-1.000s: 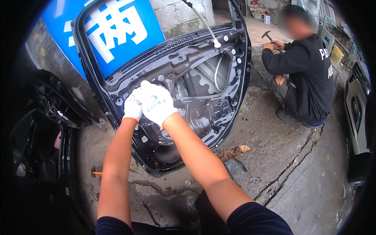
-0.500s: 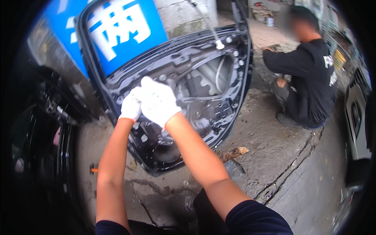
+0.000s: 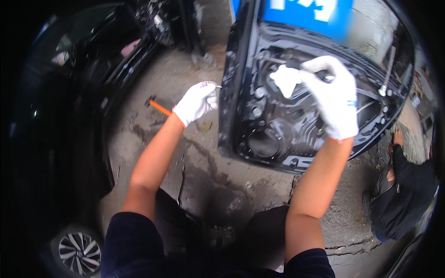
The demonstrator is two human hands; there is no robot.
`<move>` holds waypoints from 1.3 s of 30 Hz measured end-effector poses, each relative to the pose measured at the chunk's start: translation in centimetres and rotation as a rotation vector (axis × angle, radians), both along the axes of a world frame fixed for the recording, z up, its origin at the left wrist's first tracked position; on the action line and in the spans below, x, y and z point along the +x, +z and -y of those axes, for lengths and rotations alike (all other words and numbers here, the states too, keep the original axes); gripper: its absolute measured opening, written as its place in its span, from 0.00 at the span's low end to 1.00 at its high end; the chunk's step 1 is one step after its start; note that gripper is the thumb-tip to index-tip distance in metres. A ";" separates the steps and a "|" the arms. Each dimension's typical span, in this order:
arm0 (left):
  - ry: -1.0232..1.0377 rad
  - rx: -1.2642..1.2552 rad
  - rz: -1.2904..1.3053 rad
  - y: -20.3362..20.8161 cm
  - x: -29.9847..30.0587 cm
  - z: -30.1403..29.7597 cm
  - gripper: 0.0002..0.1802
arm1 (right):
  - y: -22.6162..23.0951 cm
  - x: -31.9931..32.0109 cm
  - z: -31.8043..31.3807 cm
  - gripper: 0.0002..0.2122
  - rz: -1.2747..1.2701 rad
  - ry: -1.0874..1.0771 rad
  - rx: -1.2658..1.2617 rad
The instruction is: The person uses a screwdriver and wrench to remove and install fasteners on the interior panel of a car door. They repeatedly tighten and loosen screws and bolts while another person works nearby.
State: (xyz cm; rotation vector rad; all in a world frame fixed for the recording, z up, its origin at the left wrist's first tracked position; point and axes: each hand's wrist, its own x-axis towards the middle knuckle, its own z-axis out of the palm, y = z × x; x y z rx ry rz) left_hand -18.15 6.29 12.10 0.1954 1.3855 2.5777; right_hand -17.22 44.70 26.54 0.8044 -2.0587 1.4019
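Observation:
My left hand (image 3: 197, 103), in a white glove, is closed in a pinch just left of the door's edge. A small metallic piece (image 3: 218, 86) shows at its fingertips, its kind unclear. In front of the bare inner side of a black car door (image 3: 296, 116), my gloved right hand (image 3: 336, 95) has its fingers curled. Something small and shiny (image 3: 328, 78) shows within them; motion blur hides what it is. Beside these fingers lies a blurred white piece (image 3: 286, 81), and a thin metal rod (image 3: 271, 59) shows against the panel; I cannot tell whether either is held.
An orange-handled hammer (image 3: 160, 107) lies on the cracked concrete ground. At left stands a dark car (image 3: 65, 139). A blue sign (image 3: 308, 18) is behind the door's window opening. Another white-tipped rod (image 3: 384, 83) hangs on the door's right. A person in black (image 3: 405, 194) crouches at right.
My hands, together over the door panel before, are now apart: the left beyond the door's left edge, the right over the panel. The view has swung left and down, showing more of the car.

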 end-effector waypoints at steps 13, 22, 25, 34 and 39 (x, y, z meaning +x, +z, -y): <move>-0.142 0.320 0.589 -17.7 8.4 15.7 0.07 | -8.3 16.6 6.2 0.16 1.223 0.294 -0.247; 0.019 0.329 0.740 -30.0 11.0 18.0 0.09 | -9.3 22.5 7.5 0.15 1.347 -0.005 -0.131; 0.116 0.180 0.816 -32.9 12.0 19.5 0.12 | -9.3 22.6 8.3 0.15 1.318 0.006 -0.067; 0.197 -0.310 0.868 -35.5 14.3 25.8 0.18 | -9.6 21.0 10.5 0.14 1.250 0.014 0.110; 0.401 -0.491 0.798 -36.2 15.3 28.7 0.15 | -10.1 20.3 10.6 0.15 1.273 0.056 0.137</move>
